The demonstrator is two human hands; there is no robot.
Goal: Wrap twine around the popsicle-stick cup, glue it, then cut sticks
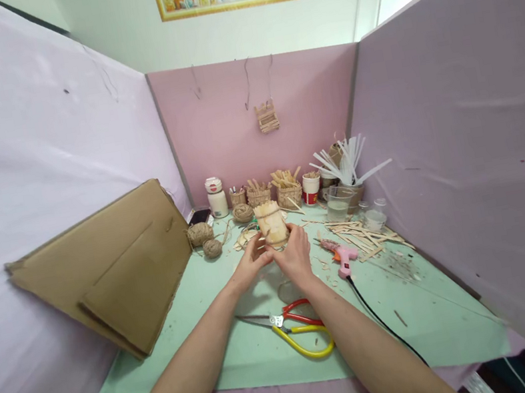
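Between my hands a small round holder of pale wooden sticks (272, 223) is held upright, bound by darker bands near its top and bottom. My left hand (252, 259) grips its lower left side with bent fingers. On the lower right, my right hand (294, 252) is closed around it, the thumbs close together in front. Part of the base is hidden by the hands. Scissors (286, 328) with one red and one yellow handle lie below, partly under my right forearm. To the right rests a pink hot glue gun (345, 256) with a black cord.
Balls of twine (201, 234) and a cardboard sheet (124, 275) are on the left. Along the back stand a white bottle (217, 199), stick-filled woven cups (288, 193) and a red-and-white cup (311, 189). Loose wooden sticks (364, 236) and a clear cup (338, 205) lie right.
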